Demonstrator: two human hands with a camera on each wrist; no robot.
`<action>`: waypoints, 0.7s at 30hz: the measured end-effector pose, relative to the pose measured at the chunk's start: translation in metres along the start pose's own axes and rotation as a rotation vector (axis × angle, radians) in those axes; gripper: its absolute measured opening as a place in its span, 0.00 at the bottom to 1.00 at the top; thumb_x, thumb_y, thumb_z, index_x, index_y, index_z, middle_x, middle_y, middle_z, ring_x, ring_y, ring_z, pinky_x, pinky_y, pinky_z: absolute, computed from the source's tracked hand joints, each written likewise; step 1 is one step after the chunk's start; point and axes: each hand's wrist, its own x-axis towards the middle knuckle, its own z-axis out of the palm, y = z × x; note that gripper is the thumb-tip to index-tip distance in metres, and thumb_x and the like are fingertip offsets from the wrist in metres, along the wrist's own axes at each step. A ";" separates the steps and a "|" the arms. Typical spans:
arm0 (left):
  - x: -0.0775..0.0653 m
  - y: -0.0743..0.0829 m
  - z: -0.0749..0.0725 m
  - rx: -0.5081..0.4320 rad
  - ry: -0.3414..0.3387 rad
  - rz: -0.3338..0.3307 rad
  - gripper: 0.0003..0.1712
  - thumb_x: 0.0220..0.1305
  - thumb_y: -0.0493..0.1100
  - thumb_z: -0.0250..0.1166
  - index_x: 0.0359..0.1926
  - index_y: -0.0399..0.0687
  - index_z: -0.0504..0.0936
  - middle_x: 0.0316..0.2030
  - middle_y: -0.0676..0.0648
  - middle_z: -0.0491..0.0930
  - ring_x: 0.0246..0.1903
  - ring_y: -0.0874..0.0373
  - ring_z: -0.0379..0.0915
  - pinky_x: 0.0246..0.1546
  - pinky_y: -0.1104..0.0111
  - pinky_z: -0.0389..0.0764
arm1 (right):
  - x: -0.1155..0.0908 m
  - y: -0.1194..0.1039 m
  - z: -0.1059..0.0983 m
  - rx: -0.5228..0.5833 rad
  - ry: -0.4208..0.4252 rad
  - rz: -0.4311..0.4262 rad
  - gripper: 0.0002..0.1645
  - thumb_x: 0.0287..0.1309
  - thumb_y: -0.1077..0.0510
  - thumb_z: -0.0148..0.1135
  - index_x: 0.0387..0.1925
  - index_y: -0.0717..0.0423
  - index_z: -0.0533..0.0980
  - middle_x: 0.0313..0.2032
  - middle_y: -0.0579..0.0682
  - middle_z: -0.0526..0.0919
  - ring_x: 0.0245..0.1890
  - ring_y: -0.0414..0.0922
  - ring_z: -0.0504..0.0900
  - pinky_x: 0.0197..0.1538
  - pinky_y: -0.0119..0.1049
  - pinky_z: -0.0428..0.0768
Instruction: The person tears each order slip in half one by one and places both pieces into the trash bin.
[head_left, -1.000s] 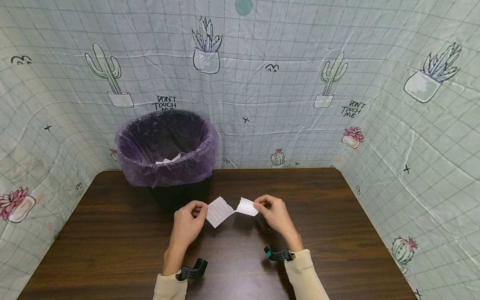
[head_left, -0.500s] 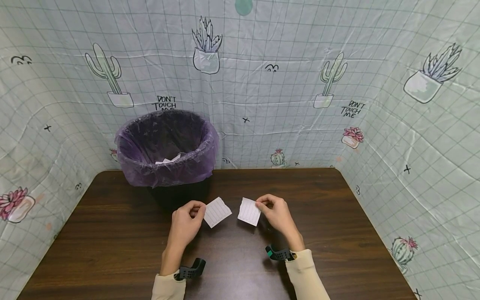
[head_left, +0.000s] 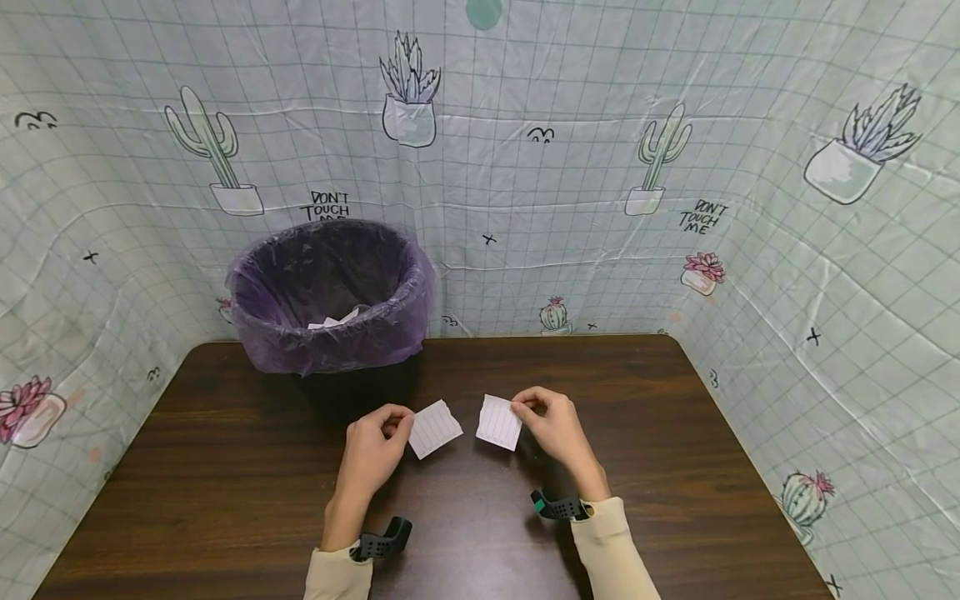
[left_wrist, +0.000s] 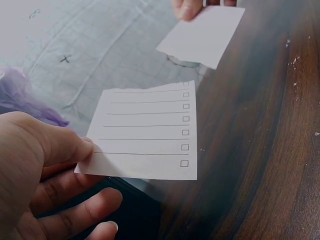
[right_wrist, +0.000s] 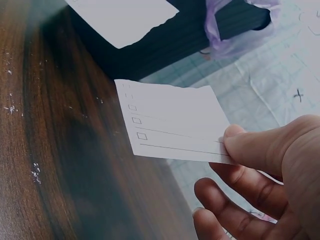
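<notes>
My left hand (head_left: 375, 446) pinches a torn piece of lined checklist paper (head_left: 433, 430) by one corner, between thumb and fingers. The left wrist view shows ruled lines and a column of small boxes on this left piece (left_wrist: 145, 132), with a ragged upper edge. Across a narrow gap, my right hand (head_left: 553, 425) pinches a second torn piece (head_left: 498, 422) at its side. That right piece (right_wrist: 172, 122) also has lines, boxes and a rough torn edge. Both pieces are held just above the table, fully apart from each other.
A black trash bin (head_left: 360, 387) with a purple liner (head_left: 337, 350) stands behind my left hand. White paper scraps (head_left: 333, 321) lie inside it. Tiny paper crumbs (right_wrist: 36, 172) dot the dark wooden table (head_left: 637, 375). A patterned cloth (head_left: 495, 183) surrounds the table's back and sides.
One second ago the two pieces were still joined at a small point; they came apart by half a second ago. The right piece has turned to face up more. Since then, little movement.
</notes>
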 end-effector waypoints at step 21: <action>-0.001 -0.001 0.002 0.010 -0.014 0.012 0.03 0.66 0.35 0.69 0.37 0.43 0.89 0.27 0.48 0.83 0.27 0.60 0.72 0.30 0.72 0.73 | 0.001 -0.005 -0.003 0.002 -0.018 0.030 0.05 0.67 0.61 0.68 0.35 0.58 0.86 0.29 0.49 0.86 0.31 0.38 0.80 0.39 0.31 0.78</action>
